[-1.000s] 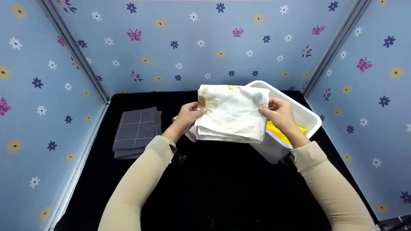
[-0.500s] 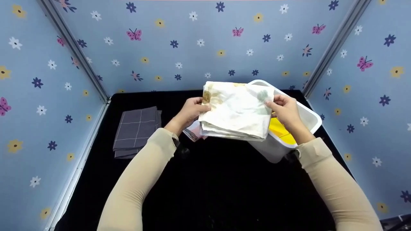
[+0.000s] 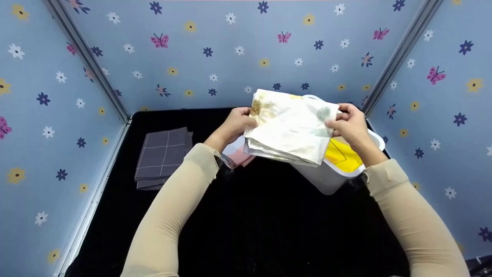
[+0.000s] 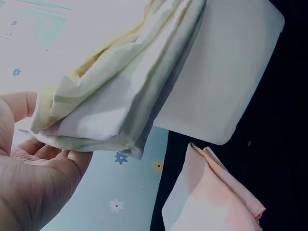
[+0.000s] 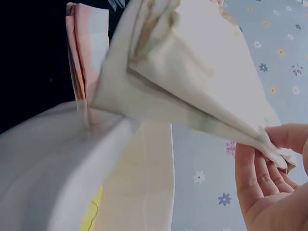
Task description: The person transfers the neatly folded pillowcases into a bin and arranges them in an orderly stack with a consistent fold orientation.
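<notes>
We see a folded floral cloth (image 3: 288, 127), white with brown and green prints, held up before and partly over the white bin (image 3: 321, 180), covering much of the bin's left side in the head view; whether cloth and bin touch, we cannot tell. The left hand (image 3: 235, 125), left of the bin, pinches the cloth's left edge between thumb and fingers. The right hand (image 3: 351, 125), above the bin's opening, pinches the right edge likewise; the cloth tilts, its right end lower. Inside the bin we find a yellow item (image 3: 344, 156) crossed by a thin dark line. Just left of the bin lies a pink and pale-blue cloth (image 3: 239, 152), folded and partly hidden; well to the bin's left lies a folded grey checked cloth (image 3: 163, 154). Beneath the bin we note a black surface (image 3: 288, 223), and behind it a blue flowered wall (image 3: 230, 50).
</notes>
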Available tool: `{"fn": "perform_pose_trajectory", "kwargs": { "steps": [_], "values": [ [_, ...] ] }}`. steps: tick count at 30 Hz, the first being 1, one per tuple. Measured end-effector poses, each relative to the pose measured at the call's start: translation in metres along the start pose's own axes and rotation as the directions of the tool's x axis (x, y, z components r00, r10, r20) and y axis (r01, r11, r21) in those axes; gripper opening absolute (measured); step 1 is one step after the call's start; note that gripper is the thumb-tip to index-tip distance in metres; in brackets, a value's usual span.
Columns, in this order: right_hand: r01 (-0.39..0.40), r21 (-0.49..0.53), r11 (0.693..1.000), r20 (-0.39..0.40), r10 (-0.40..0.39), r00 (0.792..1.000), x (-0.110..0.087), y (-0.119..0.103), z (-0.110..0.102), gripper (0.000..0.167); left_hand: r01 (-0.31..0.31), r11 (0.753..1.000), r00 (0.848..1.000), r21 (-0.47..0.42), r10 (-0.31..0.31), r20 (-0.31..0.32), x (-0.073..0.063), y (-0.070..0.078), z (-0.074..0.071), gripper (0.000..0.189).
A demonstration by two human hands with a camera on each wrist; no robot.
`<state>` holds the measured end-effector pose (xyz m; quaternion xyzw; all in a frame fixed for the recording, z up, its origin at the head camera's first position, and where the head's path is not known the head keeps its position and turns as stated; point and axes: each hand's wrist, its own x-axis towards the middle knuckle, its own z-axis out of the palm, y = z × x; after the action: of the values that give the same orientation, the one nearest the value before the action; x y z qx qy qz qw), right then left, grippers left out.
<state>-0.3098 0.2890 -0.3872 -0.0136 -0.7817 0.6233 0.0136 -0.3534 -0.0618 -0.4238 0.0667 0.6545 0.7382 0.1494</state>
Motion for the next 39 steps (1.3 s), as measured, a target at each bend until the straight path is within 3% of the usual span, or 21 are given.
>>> {"fn": "perform_pose_trajectory", "kwargs": {
  "steps": [8,21,31,39],
  "values": [
    [-0.013,-0.034,0.999,0.000,0.013,1.000,0.000,-0.003,-0.012,0.036,-0.041,0.999,0.999,0.020,0.041,-0.023,0.008,0.003,0.011,0.052],
    [-0.033,-0.137,0.990,-0.041,0.028,0.999,0.004,-0.007,-0.026,0.036,-0.070,0.994,0.986,0.082,0.081,-0.145,0.019,0.004,0.027,0.056],
    [-0.051,-0.151,0.987,-0.055,0.043,0.998,0.005,-0.009,-0.038,0.036,-0.138,0.977,0.981,0.163,0.157,-0.110,0.026,0.008,0.035,0.064],
    [-0.001,-0.167,0.986,-0.045,-0.007,0.999,0.005,-0.014,-0.047,0.035,-0.213,0.956,0.964,0.204,0.239,-0.114,0.030,0.014,0.044,0.063]
  ]
}}
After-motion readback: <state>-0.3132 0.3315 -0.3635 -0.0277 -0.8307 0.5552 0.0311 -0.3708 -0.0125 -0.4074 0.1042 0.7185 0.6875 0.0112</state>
